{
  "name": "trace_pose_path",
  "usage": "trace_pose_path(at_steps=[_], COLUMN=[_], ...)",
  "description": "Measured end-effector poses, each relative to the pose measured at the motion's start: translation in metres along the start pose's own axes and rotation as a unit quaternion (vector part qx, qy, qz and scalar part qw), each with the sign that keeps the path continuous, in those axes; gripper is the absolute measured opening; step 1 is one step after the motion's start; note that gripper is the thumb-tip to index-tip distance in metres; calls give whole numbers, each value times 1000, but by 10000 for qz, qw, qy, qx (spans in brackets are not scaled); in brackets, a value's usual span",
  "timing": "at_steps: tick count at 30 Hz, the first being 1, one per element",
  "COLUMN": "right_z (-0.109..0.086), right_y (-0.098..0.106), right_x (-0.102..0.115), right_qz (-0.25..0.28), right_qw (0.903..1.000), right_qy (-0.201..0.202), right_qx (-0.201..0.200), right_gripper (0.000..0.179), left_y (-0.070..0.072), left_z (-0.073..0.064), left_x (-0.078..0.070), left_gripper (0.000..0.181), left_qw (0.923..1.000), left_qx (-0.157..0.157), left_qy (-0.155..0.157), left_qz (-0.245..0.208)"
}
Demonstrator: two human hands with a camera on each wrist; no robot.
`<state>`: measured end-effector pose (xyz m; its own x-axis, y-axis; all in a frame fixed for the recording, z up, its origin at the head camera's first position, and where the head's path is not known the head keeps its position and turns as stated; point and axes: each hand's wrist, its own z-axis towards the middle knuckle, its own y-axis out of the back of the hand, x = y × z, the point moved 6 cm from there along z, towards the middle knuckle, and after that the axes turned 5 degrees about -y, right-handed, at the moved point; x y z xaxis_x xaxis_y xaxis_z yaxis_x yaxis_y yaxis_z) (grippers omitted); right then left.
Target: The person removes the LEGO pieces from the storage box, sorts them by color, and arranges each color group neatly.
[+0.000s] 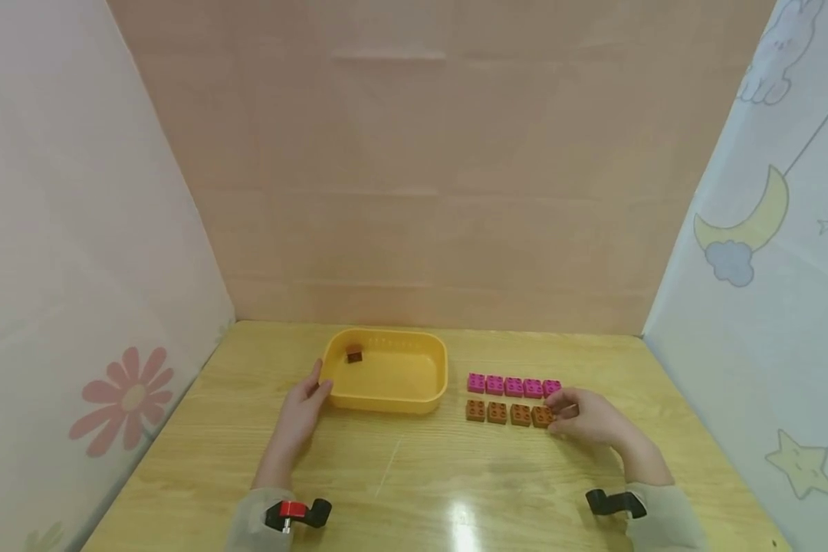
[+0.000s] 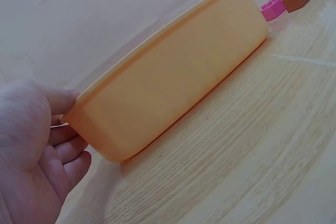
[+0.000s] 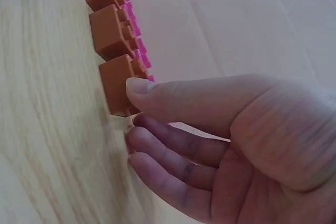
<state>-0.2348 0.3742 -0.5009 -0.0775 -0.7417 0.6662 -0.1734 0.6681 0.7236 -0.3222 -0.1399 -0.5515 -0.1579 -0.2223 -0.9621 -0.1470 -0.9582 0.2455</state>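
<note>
My left hand (image 1: 302, 404) holds the left end of a yellow plastic basket (image 1: 386, 404), thumb over the rim and fingers against the outer wall, as the left wrist view shows. Inside, near its back left corner, lies one brown toy brick (image 1: 354, 354). At the right end of a row of brown bricks, my right hand (image 1: 589, 418) has its thumb and curled fingers around the last brown brick (image 3: 116, 83). That brick stands on the table, in line with its neighbours; the fingertips' contact is partly hidden.
Behind the brown bricks (image 1: 497, 412) runs a row of several pink bricks (image 1: 494, 385), its right end near my right fingers. Both rows stand right of the basket on the wooden table (image 1: 414, 475). Cloth walls (image 1: 414, 192) enclose the back and sides.
</note>
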Motion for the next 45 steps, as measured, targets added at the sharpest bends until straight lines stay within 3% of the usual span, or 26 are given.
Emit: trace_pose_path(at_steps=[5,10,13,20,25,28,33,38,42,45], right_z=[-4,2,9,48,84,106,140,160,165,169], right_y=[4,8,-1,-54,-102,-130,-169,-193,-195,-196], right_x=[19,53,75,135,183,205,226,225,230,235], right_qz=[167,167,282,1203,1591,1978,2615,2488,2051,1947], right_qw=[9996,9976,9957,9852,9755,9670,9546,9635,9763,9794], right_qy=[223,605,840,1218,1398,1335,993,523,485,425], right_qx=[-47,-276,-251,66,594,892,1028,837,489,331], right_gripper=[38,37,38,36,37,40,44,43,38,36], left_y=[5,10,10,11,13,14,11,3,-1,-1], left_z=[-8,-10,-9,-14,-16,-16,-16,-17,-12,-10], left_x=[1,-3,-4,-5,-5,-5,-2,3,2,-1], left_gripper=[64,64,64,63,62,62,62,62,62,62], left_qw=[9998,9996,9996,9996,9994,9993,9991,9993,9995,9993], left_qx=[-72,-167,-154,-159,-220,-254,-261,-193,-168,-231], left_qy=[154,185,206,212,214,204,230,216,152,148], left_qz=[-53,-100,-72,-80,-168,-193,-233,-243,-216,-268])
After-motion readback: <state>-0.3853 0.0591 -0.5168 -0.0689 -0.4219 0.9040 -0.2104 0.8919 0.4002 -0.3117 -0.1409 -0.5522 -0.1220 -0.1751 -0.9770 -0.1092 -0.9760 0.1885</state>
